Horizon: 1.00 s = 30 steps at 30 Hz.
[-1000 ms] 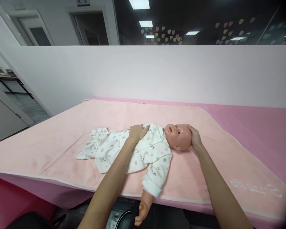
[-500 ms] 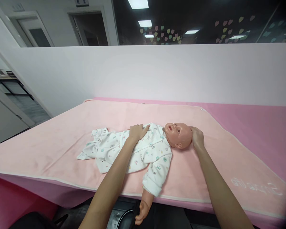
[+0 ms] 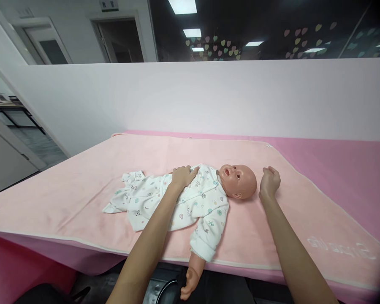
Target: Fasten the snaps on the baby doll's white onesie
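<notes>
Doll: a brown-pink baby doll with a smooth bald head, apparently hard plastic (image 3: 239, 181), lies on its back on the cloth, crosswise in front of the person, head to the right and legs to the left.
Doll's clothes: a white long-sleeved top with small coloured prints (image 3: 205, 198) covers its trunk, and matching white printed trousers (image 3: 142, 196) stretch toward the foot end; its feet cannot be seen.
Doll's near arm: the bare brown-pink forearm (image 3: 193, 276) comes out of the sleeve and hangs past the cloth's near edge.
Left hand: the person's bare left hand (image 3: 183, 175) rests palm down on the doll's trunk, thumb spread from the fingers, with no visible grasp.
Right hand: the person's bare right hand (image 3: 270, 183) is just beyond the crown of the doll's head, apart from it, fingers curled inward; nothing shows in its grip, and how tightly it is clenched cannot be told.
Cloth: a peach-pink sheet with a pale border (image 3: 82, 181) spreads beneath the doll.
Surface: a brighter pink covering (image 3: 345, 169) shows past the cloth, beyond the doll's head end.
Wall: a plain white partition (image 3: 209, 97) stands behind the doll.
</notes>
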### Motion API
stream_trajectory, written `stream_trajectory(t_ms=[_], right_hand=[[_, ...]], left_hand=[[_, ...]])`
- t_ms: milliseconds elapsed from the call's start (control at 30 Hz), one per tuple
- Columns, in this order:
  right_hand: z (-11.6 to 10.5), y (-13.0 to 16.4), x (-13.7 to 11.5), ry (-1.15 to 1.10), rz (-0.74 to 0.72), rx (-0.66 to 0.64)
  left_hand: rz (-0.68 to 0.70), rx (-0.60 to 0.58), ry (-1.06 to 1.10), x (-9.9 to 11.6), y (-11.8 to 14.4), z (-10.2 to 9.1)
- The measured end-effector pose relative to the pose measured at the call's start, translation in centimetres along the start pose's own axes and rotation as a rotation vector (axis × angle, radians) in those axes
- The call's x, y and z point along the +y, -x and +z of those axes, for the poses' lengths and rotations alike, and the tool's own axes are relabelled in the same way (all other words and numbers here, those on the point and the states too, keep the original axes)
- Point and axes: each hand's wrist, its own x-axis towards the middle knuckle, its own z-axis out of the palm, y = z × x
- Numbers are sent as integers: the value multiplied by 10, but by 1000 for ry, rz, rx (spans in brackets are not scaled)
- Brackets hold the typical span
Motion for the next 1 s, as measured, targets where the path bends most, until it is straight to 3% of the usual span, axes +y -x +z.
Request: stream_trajectory(t_ms=[167,233,400,467,867,1000], right_hand=[[1,2,-5,-144,6,23],[3,3,-5,-194,-23,-35],[6,12,-11,-229,7,-564],[6,15,-13,-226,60,-642],[5,15,-12,-235,149,-623],[6,16,-12,-250,84,-540]], left_hand=[[4,0,6,0,0,0],[5,2,8,0,1,0],[13,6,15,-1,0,1],[15,7,20,-1,0,1],[18,8,30,-1,-1,1],[18,9,29,-1,-1,1]])
